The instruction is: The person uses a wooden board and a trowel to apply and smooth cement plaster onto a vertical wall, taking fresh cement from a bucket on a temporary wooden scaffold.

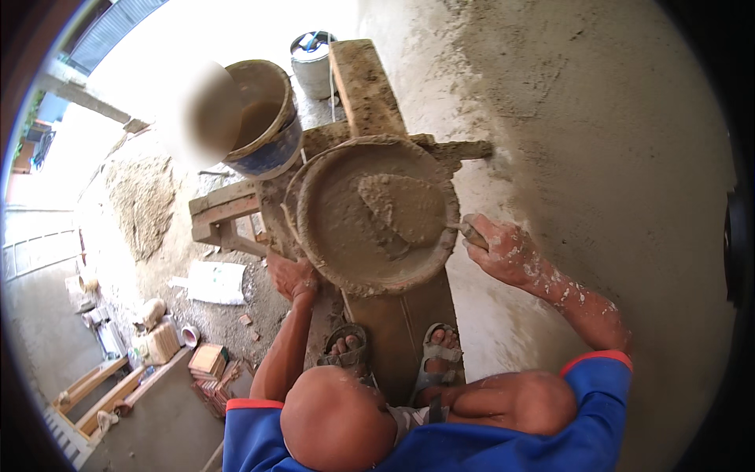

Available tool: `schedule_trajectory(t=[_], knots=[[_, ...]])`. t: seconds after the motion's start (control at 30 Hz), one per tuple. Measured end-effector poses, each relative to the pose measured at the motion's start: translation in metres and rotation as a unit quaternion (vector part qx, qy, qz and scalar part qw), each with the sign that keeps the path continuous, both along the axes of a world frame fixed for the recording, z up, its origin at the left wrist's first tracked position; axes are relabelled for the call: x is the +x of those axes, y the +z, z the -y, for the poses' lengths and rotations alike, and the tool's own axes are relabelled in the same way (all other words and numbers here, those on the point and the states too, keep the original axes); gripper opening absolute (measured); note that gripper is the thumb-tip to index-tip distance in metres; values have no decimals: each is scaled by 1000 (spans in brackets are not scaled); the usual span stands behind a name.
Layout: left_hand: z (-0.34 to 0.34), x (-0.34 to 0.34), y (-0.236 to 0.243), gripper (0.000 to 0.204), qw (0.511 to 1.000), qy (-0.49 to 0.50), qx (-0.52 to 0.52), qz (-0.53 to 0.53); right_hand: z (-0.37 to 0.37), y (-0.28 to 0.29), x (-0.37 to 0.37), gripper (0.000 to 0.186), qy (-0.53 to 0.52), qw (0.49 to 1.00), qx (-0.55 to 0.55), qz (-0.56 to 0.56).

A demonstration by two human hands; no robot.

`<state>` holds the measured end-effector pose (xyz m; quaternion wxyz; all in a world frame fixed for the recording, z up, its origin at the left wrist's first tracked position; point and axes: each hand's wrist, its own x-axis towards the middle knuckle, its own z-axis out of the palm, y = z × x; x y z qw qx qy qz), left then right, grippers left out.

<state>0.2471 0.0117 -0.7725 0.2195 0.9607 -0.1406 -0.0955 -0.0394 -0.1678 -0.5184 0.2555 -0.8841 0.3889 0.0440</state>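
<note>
A round basin [321, 256] of wet grey mortar [338, 204] rests on planks in front of me. My right hand [499, 248] is closed around the handle of a trowel [469, 230] at the basin's right rim. The trowel's blade lies inside the basin, mostly hidden under a mound of mortar [405, 206]. Mortar splashes coat the right hand and forearm. At the basin's lower left, my left hand [292, 275] is curled on the edge of a wooden plank [275, 216], close to the basin's rim; its fingertips are partly hidden.
A large bucket [275, 149] stands just beyond the basin, its left side blurred out. Farther back is a smaller pail [313, 75]. A plastered wall [613, 197] rises along my right. Below left lie a white sack [216, 282], stacked tiles [211, 366] and a sand heap [141, 200].
</note>
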Motion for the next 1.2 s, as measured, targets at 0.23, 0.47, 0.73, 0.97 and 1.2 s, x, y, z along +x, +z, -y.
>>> schedule_trajectory(t=[0.23,0.47,0.73,0.97,1.2], knots=[[-10,8,-17,72,998,-4,42,-42,-5,83,3,35,-59,992,92,68],[-24,10,-82,62,984,-73,102,-130,41,35,-92,44,-286,861,400,130],[-48,32,-104,65,998,-53,26,-25,83,124,-116,45,-387,882,-267,26],[-21,10,-40,51,999,-13,27,13,12,86,-37,44,-34,998,-23,-49],[-15,9,-19,60,995,31,73,-59,3,3,17,32,149,966,-148,-153]])
